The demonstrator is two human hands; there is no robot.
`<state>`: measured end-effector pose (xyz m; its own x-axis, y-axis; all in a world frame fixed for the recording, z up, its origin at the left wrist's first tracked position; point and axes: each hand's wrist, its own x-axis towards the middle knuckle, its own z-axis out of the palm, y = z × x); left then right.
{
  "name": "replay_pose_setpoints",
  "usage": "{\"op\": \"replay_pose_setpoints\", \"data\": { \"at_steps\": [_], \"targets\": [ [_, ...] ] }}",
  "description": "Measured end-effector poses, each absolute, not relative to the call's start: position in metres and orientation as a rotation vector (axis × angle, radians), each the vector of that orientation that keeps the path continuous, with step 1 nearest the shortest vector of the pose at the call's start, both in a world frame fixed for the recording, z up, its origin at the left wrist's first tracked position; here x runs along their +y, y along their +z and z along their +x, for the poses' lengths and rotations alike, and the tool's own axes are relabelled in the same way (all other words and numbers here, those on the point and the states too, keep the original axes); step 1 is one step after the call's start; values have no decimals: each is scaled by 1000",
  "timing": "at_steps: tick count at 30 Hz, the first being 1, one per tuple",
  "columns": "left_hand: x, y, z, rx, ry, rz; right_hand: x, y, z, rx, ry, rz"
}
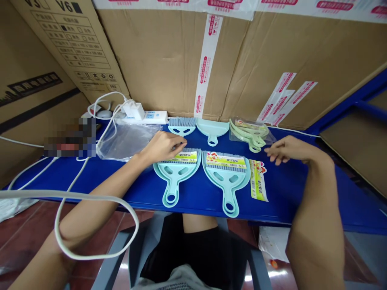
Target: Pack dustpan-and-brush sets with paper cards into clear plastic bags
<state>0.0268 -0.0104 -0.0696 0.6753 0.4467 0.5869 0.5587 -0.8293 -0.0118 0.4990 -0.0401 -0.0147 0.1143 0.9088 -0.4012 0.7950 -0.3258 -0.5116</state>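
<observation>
My left hand [165, 147] is just above the left dustpan-and-brush set [173, 177], its thumb and fingers drawn together; whether anything thin is between them is too small to tell. My right hand [282, 150], empty with fingers loosely apart, hovers right of the green set in clear plastic [249, 131]. A second light-blue set [228, 183] with a printed card lies at the middle. Right of it is a loose yellow-green card [258, 181]. Behind are a separate brush [182, 128] and an empty dustpan [212, 128].
A blue table [284, 193] holds everything, with cardboard boxes [169, 60] standing behind. At the left are a clear plastic bag [130, 139], a white power strip [155, 117] and a blurred patch. A white cable [99, 197] loops across my left forearm.
</observation>
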Motion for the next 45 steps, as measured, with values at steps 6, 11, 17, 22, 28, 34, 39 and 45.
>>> {"op": "replay_pose_setpoints", "data": {
  "at_steps": [6, 11, 17, 22, 28, 34, 39, 45],
  "targets": [
    [-9, -70, 28, -775, -882, -2692, -27, -25, 469, -1326, -39, -2239],
    [-9, -69, 29, -759, -856, -2733, -20, -42, 450, -1584, -169, -1924],
    [-9, -68, 28, -768, -834, -2718, -18, -56, 431, -1797, -383, -1770],
    [-8, -64, 24, -797, -892, -2688, -23, -53, 414, -1809, -386, -1556],
    [-13, -59, 27, -780, -836, -2708, -29, -48, 400, -1618, -82, -1443],
    [-11, -62, 26, -810, -810, -2712, -42, -42, 378, -1610, 72, -1339],
    [-9, -63, 25, -832, -729, -2844, -44, -40, 378, -1732, 134, -1336],
    [-10, -62, 27, -826, -721, -2977, -49, -41, 376, -2206, 238, -1156]
  ]
}}
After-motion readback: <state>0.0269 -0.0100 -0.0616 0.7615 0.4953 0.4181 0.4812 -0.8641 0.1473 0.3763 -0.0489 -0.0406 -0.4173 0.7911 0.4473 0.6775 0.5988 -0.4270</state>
